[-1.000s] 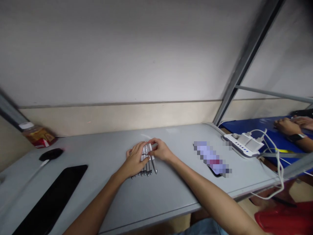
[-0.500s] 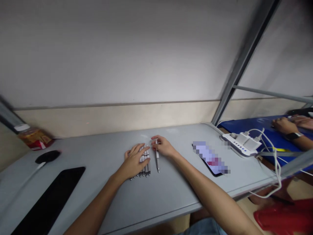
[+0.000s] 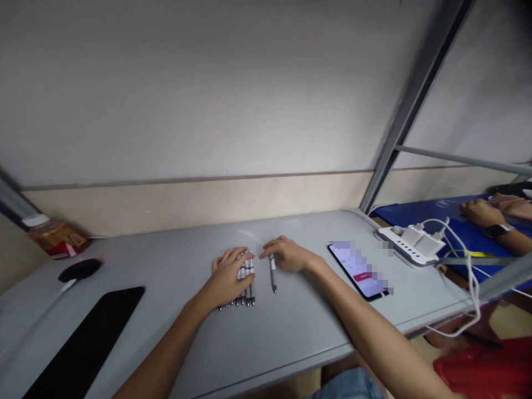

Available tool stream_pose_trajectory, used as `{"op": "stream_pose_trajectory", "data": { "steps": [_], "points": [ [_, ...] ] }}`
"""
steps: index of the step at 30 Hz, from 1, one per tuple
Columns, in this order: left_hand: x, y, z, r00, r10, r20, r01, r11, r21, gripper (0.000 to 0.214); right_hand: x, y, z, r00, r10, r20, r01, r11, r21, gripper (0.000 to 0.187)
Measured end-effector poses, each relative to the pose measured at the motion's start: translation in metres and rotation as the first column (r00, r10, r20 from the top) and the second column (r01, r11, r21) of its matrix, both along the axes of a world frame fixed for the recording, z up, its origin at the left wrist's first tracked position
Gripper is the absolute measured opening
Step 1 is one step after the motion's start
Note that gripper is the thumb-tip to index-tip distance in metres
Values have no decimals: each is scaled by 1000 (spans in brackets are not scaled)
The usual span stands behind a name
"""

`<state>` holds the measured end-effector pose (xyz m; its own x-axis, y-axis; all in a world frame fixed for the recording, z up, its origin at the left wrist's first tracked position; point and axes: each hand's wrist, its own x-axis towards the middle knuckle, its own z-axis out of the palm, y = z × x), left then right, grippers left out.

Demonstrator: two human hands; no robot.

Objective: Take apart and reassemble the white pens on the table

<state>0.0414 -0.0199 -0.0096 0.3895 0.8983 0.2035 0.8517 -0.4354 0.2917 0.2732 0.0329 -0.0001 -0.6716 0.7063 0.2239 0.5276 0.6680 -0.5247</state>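
Observation:
Several grey-and-white pens [image 3: 248, 292] lie side by side on the grey table. My left hand [image 3: 230, 277] rests over this row, its fingers curled across the upper part and its thumb along the right side. The hand hides much of the pens; their silver ends show below it. To the right, a single pen [image 3: 273, 272] lies apart from the row, silver end toward me. My right hand [image 3: 290, 255] is closed over its upper end, the index finger reaching out to the left. Its other fingers are partly hidden.
A lit phone [image 3: 357, 271] and a white power strip [image 3: 409, 246] with plugs and cables sit at right. At left are a black slab [image 3: 83, 343], a round black pad [image 3: 80, 270] and a jar [image 3: 58, 238]. Another person's hands [image 3: 484, 213] rest on a blue table.
My right hand and the single pen have shifted a little to the right, away from the row. The index finger now stretches further over the table. My left hand stays on the row.

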Motion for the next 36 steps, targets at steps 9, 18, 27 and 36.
{"op": "stream_pose_trajectory", "data": {
  "steps": [9,18,27,36],
  "points": [
    [1,-2,-1,1000,2,5,-2,1000,2,41,15,-3,7,1000,14,13,-15,998,58,24],
    [5,-8,6,998,-51,34,48,996,71,50,26,-7,24,990,-127,-63,129,991,22,17],
    [17,-12,19,994,-79,70,56,956,287,26,9,-21,22,994,36,-107,-58,976,-210,15],
    [21,-18,25,940,-148,-308,253,907,336,29,-3,-29,22,987,128,-97,-160,775,-612,44]
  ]
}}
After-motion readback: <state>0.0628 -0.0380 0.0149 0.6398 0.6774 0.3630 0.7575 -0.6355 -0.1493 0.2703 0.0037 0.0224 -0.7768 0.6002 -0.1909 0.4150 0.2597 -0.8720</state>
